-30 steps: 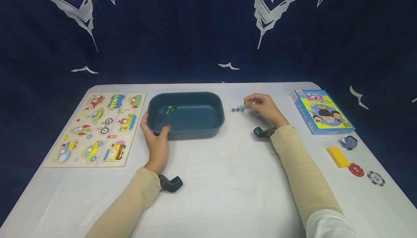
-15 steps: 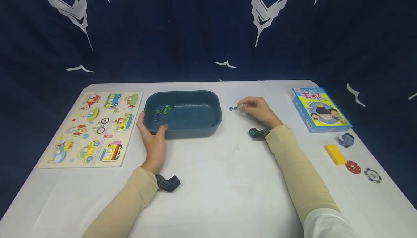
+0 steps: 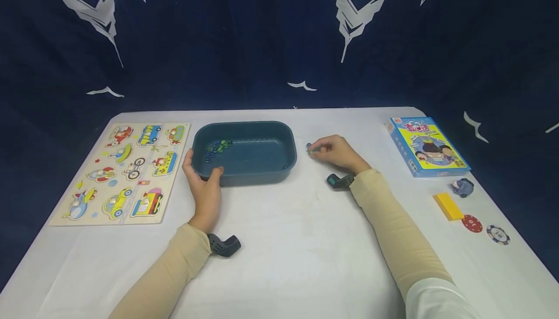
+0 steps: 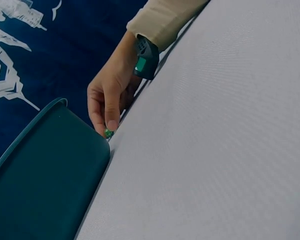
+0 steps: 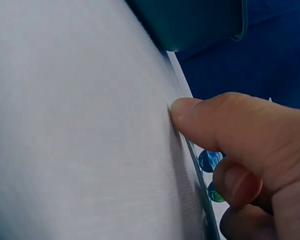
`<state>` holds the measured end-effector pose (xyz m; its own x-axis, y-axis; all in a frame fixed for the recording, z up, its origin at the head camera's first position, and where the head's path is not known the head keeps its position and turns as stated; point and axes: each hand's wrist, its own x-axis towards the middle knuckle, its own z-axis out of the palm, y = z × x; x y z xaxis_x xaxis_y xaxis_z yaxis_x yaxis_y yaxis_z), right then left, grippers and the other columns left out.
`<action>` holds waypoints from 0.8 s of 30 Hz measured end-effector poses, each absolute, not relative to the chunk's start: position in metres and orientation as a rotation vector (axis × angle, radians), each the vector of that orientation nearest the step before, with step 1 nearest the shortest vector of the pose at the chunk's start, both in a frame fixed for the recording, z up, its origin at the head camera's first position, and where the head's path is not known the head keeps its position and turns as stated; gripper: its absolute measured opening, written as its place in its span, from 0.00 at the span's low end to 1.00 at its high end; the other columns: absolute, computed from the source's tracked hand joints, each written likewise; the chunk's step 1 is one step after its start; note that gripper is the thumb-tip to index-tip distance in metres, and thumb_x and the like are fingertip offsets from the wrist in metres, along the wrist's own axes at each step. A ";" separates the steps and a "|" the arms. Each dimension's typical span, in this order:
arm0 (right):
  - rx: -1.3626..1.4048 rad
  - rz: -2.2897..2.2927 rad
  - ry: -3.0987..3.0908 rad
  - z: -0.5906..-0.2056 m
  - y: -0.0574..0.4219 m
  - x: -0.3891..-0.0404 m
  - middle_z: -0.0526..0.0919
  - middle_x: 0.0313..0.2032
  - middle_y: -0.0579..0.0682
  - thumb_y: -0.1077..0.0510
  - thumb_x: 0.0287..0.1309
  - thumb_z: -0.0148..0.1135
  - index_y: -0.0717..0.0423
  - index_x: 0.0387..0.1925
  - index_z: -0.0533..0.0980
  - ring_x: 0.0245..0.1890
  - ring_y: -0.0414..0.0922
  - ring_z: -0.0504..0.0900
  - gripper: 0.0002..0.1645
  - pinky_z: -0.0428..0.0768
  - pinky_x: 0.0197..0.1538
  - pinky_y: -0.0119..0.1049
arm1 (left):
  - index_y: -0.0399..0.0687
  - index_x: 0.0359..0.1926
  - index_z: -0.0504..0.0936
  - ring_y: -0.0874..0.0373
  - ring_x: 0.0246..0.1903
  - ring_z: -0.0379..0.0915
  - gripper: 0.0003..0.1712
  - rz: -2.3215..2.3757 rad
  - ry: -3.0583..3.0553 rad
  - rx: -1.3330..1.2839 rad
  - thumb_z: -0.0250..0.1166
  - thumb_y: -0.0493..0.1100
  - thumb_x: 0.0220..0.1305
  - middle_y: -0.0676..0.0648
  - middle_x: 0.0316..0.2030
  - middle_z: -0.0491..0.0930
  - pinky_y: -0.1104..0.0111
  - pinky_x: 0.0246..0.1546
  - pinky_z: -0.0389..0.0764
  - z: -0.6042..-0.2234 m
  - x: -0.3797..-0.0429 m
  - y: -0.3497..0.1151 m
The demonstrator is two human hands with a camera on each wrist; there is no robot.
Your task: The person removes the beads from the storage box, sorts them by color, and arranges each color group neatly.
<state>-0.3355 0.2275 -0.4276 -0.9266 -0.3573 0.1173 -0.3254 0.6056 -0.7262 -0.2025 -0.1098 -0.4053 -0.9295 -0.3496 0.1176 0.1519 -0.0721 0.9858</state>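
My left hand (image 3: 204, 195) holds the near left corner of a dark teal plastic tub (image 3: 257, 179), thumb over the near rim and fingers along the left side. Inside the tub lie several blue and green glass marbles (image 3: 218, 147), mostly at its left end. Right of the tub, my right hand (image 3: 336, 153) is low over the table with fingers curled, a green marble (image 4: 108, 133) at its fingertips. A blue marble (image 3: 308, 145) shows just beyond those fingers. From the right wrist, a blue marble (image 5: 210, 160) and a green one (image 5: 217, 192) appear beside the curled fingers.
A wooden picture puzzle board (image 3: 122, 173) lies left of the tub. On the right are a blue and yellow game box (image 3: 430, 146), a small blue-grey figure (image 3: 463, 187), a yellow block (image 3: 448, 206), a red chip (image 3: 472, 223) and a black-and-white chip (image 3: 498, 234).
My right hand has moved left along the short row of marbles, and its fingers now cover most of them. The left hand keeps its hold on the tub. The head view has shifted slightly.
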 end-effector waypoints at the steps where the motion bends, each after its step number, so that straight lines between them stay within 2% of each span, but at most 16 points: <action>1: -0.594 -1.229 2.788 -0.427 0.227 -0.335 0.72 0.17 0.46 0.61 0.55 0.71 0.57 0.41 0.86 0.20 0.42 0.66 0.11 0.67 0.26 0.33 | 0.49 0.76 0.43 0.60 0.76 0.28 0.45 -2.068 -1.870 0.212 0.56 0.31 0.66 0.51 0.77 0.38 0.62 0.74 0.39 -0.405 -0.203 -0.110; 10: -0.562 -1.366 2.696 -0.430 0.235 -0.337 0.71 0.18 0.45 0.58 0.56 0.71 0.55 0.45 0.86 0.21 0.39 0.66 0.14 0.67 0.28 0.31 | 0.49 0.76 0.43 0.60 0.76 0.29 0.45 -2.062 -1.869 0.210 0.56 0.30 0.65 0.51 0.77 0.38 0.63 0.74 0.39 -0.407 -0.203 -0.110; 17: -0.391 -1.580 2.719 -0.433 0.250 -0.339 0.76 0.23 0.46 0.62 0.59 0.68 0.63 0.48 0.83 0.17 0.35 0.64 0.16 0.64 0.21 0.28 | 0.50 0.76 0.43 0.60 0.76 0.29 0.45 -2.069 -1.875 0.226 0.56 0.30 0.66 0.51 0.77 0.37 0.63 0.74 0.40 -0.406 -0.203 -0.110; 24: -0.271 -1.350 2.841 -0.428 0.247 -0.339 0.83 0.34 0.51 0.60 0.59 0.65 0.60 0.48 0.83 0.25 0.39 0.70 0.16 0.70 0.32 0.30 | 0.51 0.76 0.43 0.60 0.76 0.27 0.45 -2.067 -1.882 0.216 0.56 0.31 0.66 0.50 0.77 0.36 0.63 0.74 0.39 -0.405 -0.203 -0.110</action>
